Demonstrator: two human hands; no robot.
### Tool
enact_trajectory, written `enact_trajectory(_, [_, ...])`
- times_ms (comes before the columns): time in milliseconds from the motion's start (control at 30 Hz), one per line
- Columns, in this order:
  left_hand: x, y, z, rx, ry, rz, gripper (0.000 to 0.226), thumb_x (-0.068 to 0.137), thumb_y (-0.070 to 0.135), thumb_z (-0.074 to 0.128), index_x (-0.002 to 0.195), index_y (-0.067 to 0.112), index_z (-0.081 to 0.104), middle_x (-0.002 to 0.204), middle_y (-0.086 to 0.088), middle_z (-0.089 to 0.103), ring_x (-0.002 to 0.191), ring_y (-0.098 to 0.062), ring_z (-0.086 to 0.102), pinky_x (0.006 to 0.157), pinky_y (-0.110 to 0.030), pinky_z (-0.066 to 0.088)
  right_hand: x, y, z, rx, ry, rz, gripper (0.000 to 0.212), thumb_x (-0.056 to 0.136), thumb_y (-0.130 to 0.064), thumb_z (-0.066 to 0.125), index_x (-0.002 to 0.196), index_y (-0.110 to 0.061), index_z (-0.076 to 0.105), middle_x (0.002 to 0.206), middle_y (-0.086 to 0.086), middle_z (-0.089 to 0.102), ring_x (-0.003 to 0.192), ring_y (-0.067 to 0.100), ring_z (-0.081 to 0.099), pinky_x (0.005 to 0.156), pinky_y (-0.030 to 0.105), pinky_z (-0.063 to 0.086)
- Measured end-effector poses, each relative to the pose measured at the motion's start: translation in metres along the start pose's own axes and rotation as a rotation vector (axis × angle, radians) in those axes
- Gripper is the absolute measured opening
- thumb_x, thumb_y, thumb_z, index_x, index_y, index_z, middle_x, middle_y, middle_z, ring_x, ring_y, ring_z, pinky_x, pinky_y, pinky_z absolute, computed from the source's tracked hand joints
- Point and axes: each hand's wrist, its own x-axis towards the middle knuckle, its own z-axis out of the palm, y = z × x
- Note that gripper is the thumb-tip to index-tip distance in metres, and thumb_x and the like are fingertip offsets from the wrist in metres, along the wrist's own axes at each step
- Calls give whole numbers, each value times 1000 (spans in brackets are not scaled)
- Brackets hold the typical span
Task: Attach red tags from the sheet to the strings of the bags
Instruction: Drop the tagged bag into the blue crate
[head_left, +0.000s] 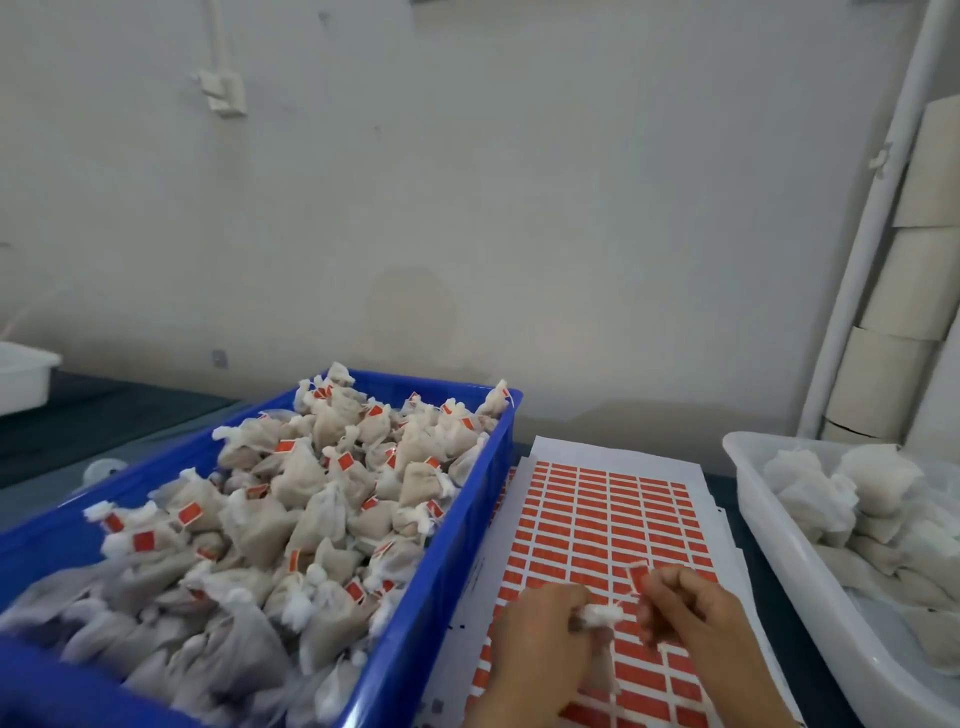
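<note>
One red tag (637, 578) is pinched at the fingertips of the right hand (691, 618), lifted just above the near part of the sheet (597, 519), which lies flat on the tabletop (727, 499) between the two trays. The left hand (540, 634) grips a bag (597, 616) by its white gathered neck, directly beside the tag; the string itself is too blurred to make out. Both hands are thus closed on their items, close together over the sheet.

Judgement on the step in hand: the string should be laid across the middle of the tag's sticky face and the tag folded squarely over it, edges matched, then pressed firm. A crooked fold would likely leave adhesive exposed and catch neighbouring bags.

To the left stands the blue crate (457, 519), heaped with tagged bags (291, 499). To the right, the white tray (769, 525) holds untagged bags (841, 499). Pale rolls (904, 301) are stacked at the far right against the wall.

No brand, label or writing is legible; the tags read as plain red at this sharpness.
</note>
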Motion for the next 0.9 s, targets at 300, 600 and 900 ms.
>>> enact_trajectory(300, [-2,-20,-127,98,402,193,18,84,40,61,72,27,55,68,8,55,65,-5,52,60,-19,39,13,-68,57,264,-238,-138,27,80,-33,53,97,-18,68,88,3,72,79,20,70,60,21,54])
enact_trajectory(600, [61,-129,-171,-137,445,-167,19,88,28,59,74,15,57,82,-6,62,69,-15,58,70,-30,51,15,-49,97,210,-279,58,21,95,-8,45,98,-11,66,87,3,73,81,20,70,67,28,56])
enact_trajectory(900, [60,-140,-153,82,497,-332,48,87,39,59,125,12,45,111,-9,59,92,-22,61,80,-35,53,12,-27,81,53,-203,218,22,94,-5,46,91,-9,67,78,4,73,73,19,71,64,25,56])
